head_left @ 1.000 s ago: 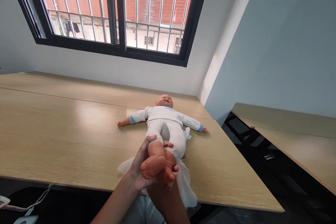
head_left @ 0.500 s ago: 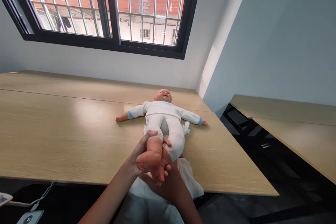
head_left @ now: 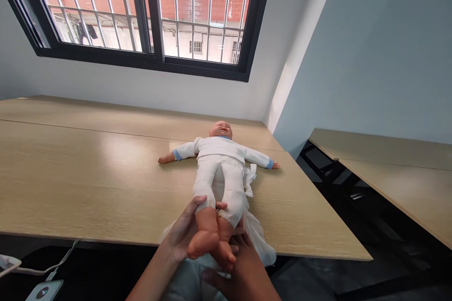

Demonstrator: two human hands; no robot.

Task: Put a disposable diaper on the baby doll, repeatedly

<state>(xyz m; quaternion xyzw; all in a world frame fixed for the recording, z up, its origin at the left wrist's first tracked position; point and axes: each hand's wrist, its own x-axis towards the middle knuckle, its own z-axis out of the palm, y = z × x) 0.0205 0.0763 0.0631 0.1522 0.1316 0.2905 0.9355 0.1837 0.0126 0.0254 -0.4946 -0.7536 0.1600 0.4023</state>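
A baby doll [head_left: 221, 162] in a white suit with blue cuffs lies on its back on the wooden table [head_left: 88, 174], arms spread, head toward the window. My left hand [head_left: 183, 233] is closed round the doll's bare ankles and holds both feet [head_left: 208, 240] up near the table's front edge. My right hand [head_left: 243, 273] sits just below the feet, its fingers bent against a white cloth [head_left: 257, 240] that lies under the doll's legs and hangs over the edge. What the right fingers grip is hidden.
A barred window [head_left: 148, 14] fills the wall behind the table. A second wooden table [head_left: 388, 169] stands to the right across a dark gap. A cable and a small device [head_left: 44, 289] lie on the floor at lower left.
The doll's legs have come down and stretched out toward me, with the feet now lower and nearer the table edge. My right hand has dropped lower under the feet.
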